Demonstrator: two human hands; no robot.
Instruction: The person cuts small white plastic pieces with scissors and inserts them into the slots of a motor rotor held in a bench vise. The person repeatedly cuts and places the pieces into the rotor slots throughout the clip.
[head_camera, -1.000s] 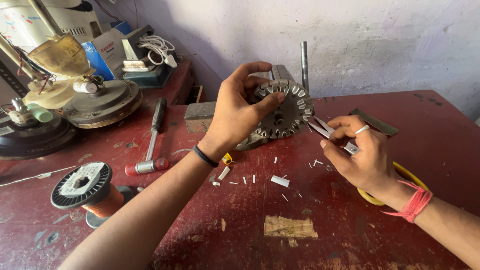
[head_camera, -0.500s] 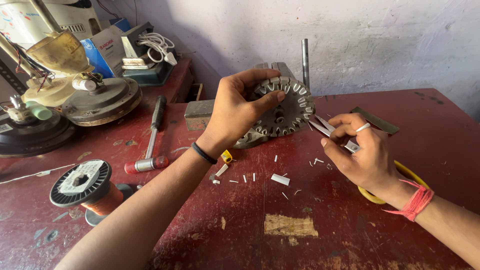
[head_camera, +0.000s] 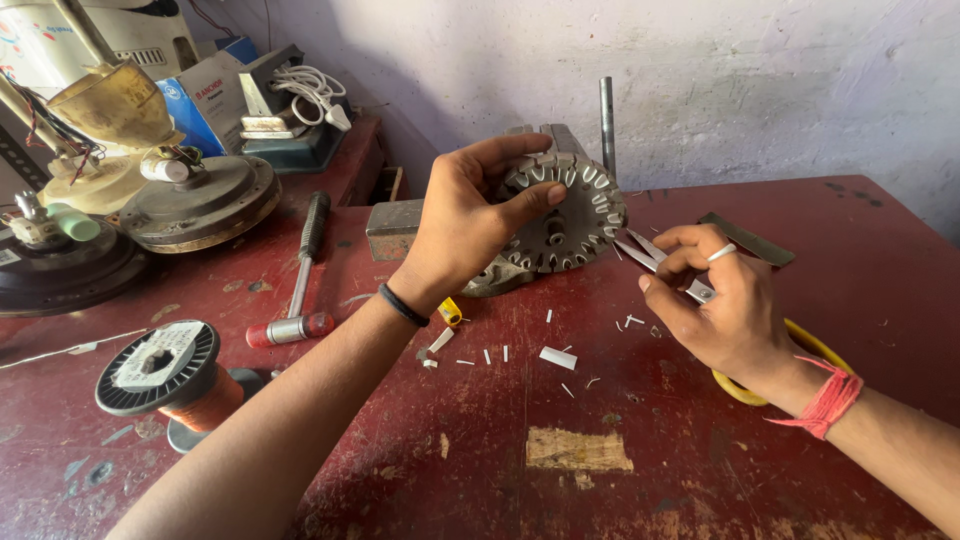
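left hand (head_camera: 462, 225) clasps heavy rigid grey slotted metal stator (head_camera: 562, 212) by rim | right hand (head_camera: 722, 305) pinches thin white insulation strip (head_camera: 652, 256), flimsy, near table's back edge

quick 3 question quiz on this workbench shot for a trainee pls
1. True or false: the left hand grips the round grey slotted metal stator core.
2. What does the right hand pinch? A) thin white paper strips B) a screwdriver C) a pencil
3. Which lies nearer the spool of orange copper wire: the red-headed metal hammer or the yellow ring under the right wrist?

Key: 1 true; 2 A; 3 the hammer.
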